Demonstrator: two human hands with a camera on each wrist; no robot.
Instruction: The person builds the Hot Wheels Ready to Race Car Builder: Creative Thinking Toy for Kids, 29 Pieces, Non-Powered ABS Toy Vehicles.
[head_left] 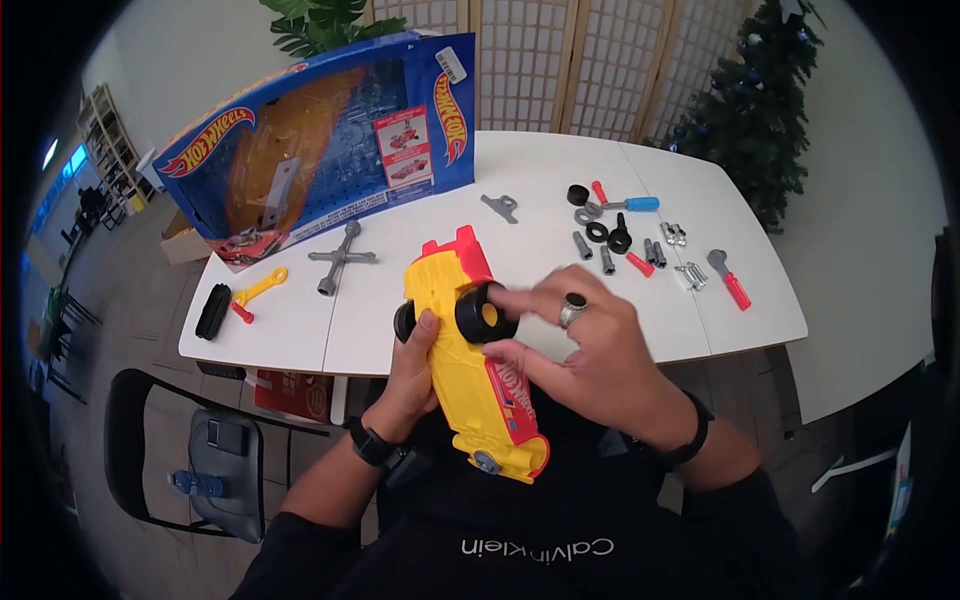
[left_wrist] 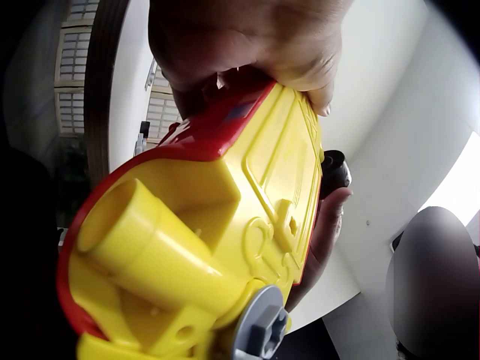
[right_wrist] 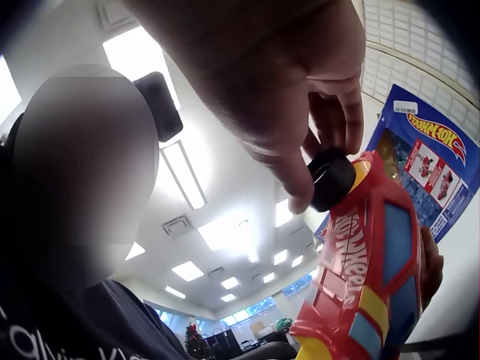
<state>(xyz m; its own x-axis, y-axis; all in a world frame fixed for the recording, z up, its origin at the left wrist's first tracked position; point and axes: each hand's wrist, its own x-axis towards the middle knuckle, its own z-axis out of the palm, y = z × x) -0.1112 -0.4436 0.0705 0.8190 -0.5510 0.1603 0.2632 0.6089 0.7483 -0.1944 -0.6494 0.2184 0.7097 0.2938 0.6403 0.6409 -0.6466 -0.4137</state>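
A yellow and red toy car is held up over the table's near edge, its yellow underside toward the head camera. My left hand grips it by the side, thumb on the underside. At the car's right side, my right hand pinches a black wheel between thumb and fingers; the right wrist view shows this wheel against the car's side. Another black wheel sits on the opposite side, partly behind my left thumb. A grey bolt head shows at the car's lower end.
On the white table stand a blue Hot Wheels box, a grey cross wrench and a yellow wrench. To the right lie a blue-handled screwdriver, a red-handled tool and several small parts. A chair is at left.
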